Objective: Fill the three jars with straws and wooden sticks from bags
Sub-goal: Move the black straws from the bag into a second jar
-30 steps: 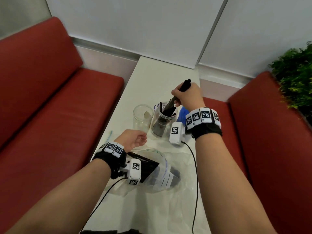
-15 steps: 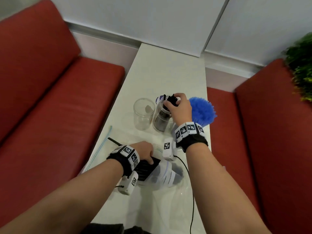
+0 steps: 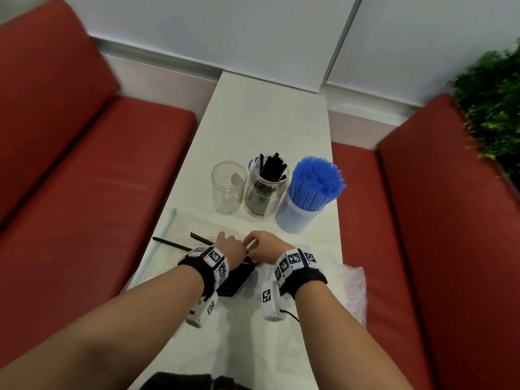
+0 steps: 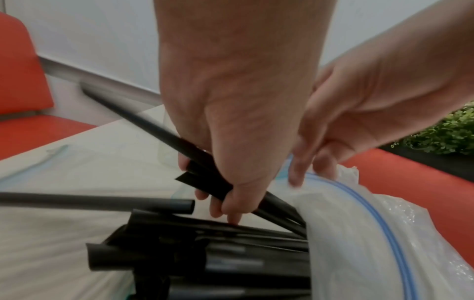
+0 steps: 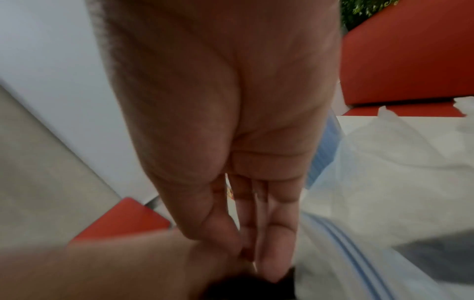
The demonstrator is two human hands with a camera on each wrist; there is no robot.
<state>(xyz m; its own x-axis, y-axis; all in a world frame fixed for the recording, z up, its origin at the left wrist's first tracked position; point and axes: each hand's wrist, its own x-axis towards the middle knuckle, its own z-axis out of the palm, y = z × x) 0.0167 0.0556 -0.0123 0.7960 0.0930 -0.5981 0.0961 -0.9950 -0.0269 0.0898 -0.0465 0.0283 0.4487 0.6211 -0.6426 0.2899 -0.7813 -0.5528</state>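
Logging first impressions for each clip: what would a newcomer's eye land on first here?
Probably the bright blue straws fanning out of the rightmost jar, beside the middle jar of black straws and an empty jar on the left. Nearer, both hands meet at a zip bag of black straws: the left hand grips a few, the right hand touches the bag's mouth.

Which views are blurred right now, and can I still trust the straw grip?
Head view: mostly sharp, plant smeared. Left wrist view: slight motion blur, yet the left hand clearly grips black straws. Right wrist view: heavily blurred; the right hand fills it, its grip unreadable.
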